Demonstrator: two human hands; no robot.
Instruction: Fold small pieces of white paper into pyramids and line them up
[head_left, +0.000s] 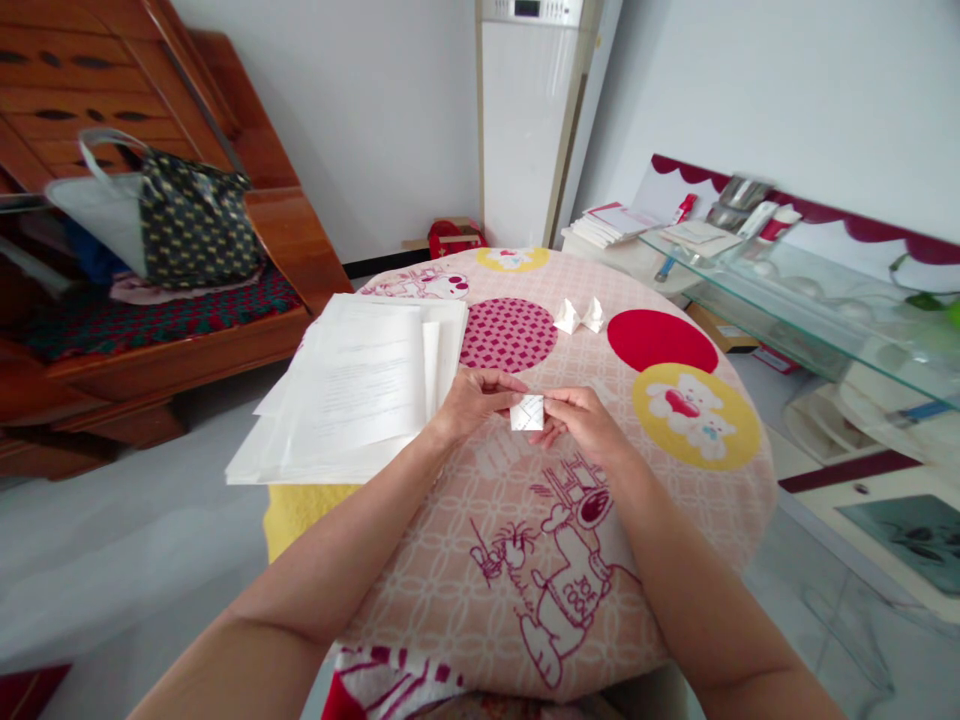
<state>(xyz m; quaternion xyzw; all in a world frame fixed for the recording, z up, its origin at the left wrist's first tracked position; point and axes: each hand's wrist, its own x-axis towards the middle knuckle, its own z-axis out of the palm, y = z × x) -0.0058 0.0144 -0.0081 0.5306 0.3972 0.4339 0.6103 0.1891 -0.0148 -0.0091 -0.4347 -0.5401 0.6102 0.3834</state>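
Note:
Between my hands, above the patterned tablecloth (pixel 465 560), is a small folded paper square (pixel 527 413) with crease lines and faint print. My left hand (pixel 480 400) pinches its left edge between thumb and fingers. On the other side, my right hand (pixel 577 415) grips the right edge, its lower fingers curled beneath. Farther back on the cloth stands a white folded paper piece (pixel 579 316) with two raised points. A thick stack of white paper sheets (pixel 352 400) lies left of my hands, the top one printed with lines of text.
A glass shelf (pixel 810 300) with cups, papers and metal containers runs along the right. At the left, a wooden bench (pixel 270 230) bears a dark patterned bag (pixel 199 220). A tall white cabinet-like unit (pixel 529 120) stands behind the round table.

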